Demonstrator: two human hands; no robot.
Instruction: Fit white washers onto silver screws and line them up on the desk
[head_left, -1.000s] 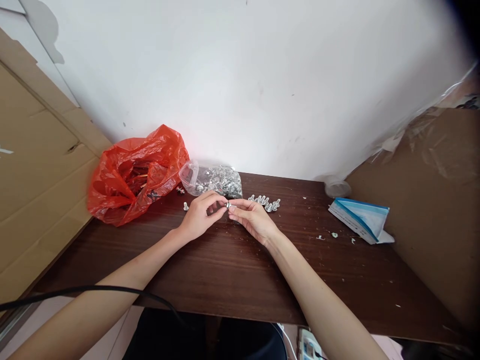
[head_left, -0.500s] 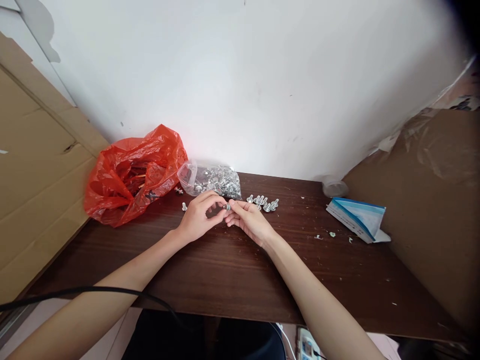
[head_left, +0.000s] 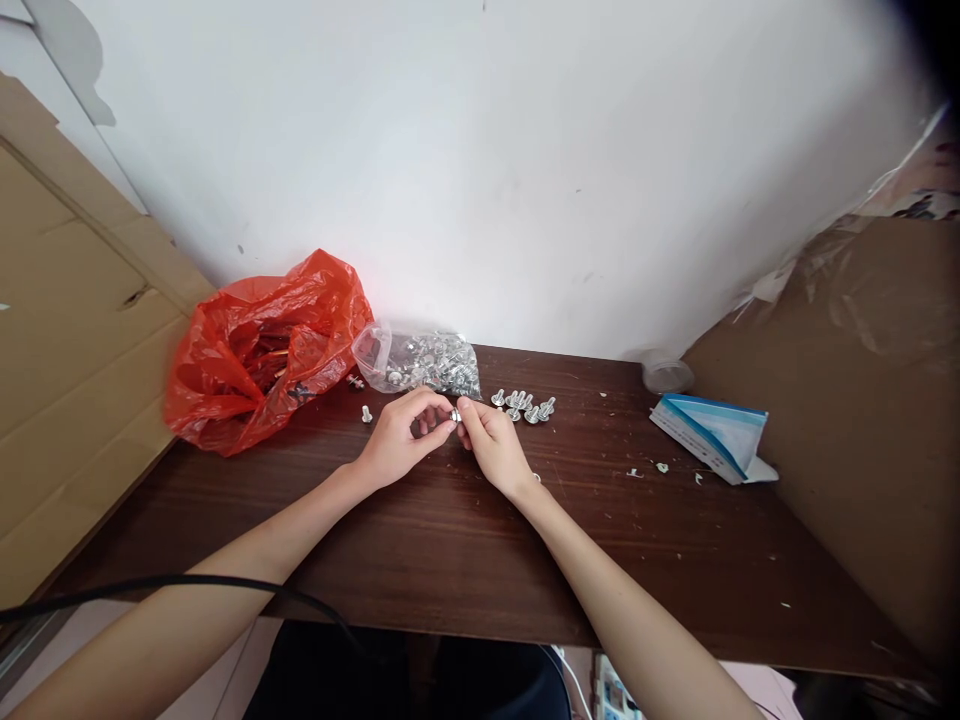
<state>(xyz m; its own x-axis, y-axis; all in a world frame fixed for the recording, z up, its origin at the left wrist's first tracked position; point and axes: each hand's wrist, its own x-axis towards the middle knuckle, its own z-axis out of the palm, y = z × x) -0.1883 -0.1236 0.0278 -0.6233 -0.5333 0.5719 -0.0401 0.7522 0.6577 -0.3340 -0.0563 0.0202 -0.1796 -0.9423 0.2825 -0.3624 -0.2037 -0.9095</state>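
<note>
A small shiny metal screw (head_left: 455, 415) is pinched between the fingertips of both my hands, above the table. My left hand (head_left: 405, 435) closes on it from the left with thumb and forefinger. From the right, my right hand (head_left: 495, 445) grips it too, its lower fingers curled under and partly hidden. Right of my hands, several silver screws with wide washers (head_left: 525, 405) stand in a group on their heads. One loose screw (head_left: 366, 414) lies left of my left hand. Just behind my hands is a clear plastic bag (head_left: 442, 362) full of similar metal pieces.
A red plastic bag (head_left: 217, 350) stands at the back left of the dark wooden table (head_left: 420, 560). To the right lie a blue-and-white packet (head_left: 709, 435), a clear round container (head_left: 667, 375) and small scraps. Cardboard flanks both sides; a black cable (head_left: 172, 580) crosses my left forearm.
My right hand has turned slightly at the screw, its lower fingers now more tucked in. The left hand has barely moved. The view has shifted a little.
</note>
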